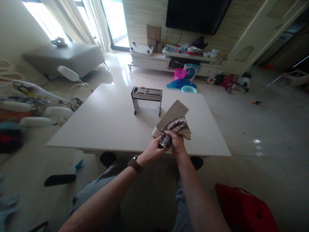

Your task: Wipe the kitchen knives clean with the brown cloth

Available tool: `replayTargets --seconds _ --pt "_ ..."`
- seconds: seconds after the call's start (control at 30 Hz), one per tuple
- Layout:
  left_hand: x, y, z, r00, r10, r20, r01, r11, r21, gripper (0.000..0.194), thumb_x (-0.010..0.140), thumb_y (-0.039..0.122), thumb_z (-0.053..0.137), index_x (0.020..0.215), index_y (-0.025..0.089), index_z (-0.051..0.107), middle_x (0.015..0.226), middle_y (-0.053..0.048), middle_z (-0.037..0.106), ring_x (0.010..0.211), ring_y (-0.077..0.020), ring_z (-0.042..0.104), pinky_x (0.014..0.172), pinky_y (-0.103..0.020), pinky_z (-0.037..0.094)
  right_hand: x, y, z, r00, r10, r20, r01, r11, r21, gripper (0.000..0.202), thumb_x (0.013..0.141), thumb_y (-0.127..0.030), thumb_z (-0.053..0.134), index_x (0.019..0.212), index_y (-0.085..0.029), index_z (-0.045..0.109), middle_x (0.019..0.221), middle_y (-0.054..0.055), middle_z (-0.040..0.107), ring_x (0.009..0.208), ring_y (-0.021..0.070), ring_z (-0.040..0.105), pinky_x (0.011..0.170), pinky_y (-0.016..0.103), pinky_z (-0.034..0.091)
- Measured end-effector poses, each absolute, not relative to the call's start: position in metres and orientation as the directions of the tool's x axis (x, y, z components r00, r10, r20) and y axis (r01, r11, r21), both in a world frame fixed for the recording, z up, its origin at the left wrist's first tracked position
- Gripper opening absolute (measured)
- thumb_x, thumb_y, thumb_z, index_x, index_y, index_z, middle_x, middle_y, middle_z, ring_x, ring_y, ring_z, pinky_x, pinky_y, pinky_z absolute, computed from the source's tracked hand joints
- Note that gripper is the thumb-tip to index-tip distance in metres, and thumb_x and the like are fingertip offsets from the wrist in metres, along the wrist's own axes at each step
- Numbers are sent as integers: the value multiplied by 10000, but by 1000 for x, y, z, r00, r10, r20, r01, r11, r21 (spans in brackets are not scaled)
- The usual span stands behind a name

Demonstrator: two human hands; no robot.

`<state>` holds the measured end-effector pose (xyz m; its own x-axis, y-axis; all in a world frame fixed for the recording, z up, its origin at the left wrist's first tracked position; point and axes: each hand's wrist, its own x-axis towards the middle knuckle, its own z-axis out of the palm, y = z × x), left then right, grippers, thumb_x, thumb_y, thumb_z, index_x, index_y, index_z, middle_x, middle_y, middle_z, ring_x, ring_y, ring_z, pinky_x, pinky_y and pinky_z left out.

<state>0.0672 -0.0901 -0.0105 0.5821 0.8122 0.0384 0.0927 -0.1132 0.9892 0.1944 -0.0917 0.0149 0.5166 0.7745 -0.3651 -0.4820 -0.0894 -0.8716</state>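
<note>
A cleaver (173, 112) with a broad grey rectangular blade points up and to the right above the near side of the white table. My left hand (154, 149), with a watch on its wrist, is closed round the dark handle at the lower end, which is mostly hidden. Bunched in my right hand (177, 143) is a brown and beige fluffy cloth (178, 125), its fingers pressing it near the base of the blade. Cloth folds cover the lower part of the blade. Beyond my hands, a metal-topped knife rack (147, 92) stands upright on the table.
The white table (103, 122) spans the space before me. A black television (196, 14) hangs above a white cabinet (159, 63). Pink basket (180, 74) and light blue basket (188, 89) sit beyond the table. A red item (246, 209) lies at lower right.
</note>
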Motion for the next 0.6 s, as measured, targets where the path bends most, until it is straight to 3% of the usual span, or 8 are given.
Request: replayTargets --seconds 0.37,0.6 --pt "67 -90 -7 583 812 26 114 -113 987 403 727 136 620 1128 109 656 990 -64 725 913 -204 641 833 -287 531 194 -92 17 520 767 -375 -496 -86 -864 332 453 -221 879 750 -139 757 778 20 771 733 194 711 693 299 585" --pt "67 -92 -9 587 809 -14 140 -85 986 389 716 166 625 1099 101 643 1010 -75 718 854 -187 625 776 -277 523 192 -90 20 534 726 -433 -538 -104 -837 283 449 -145 858 700 -140 728 721 16 755 648 176 695 592 275 576"
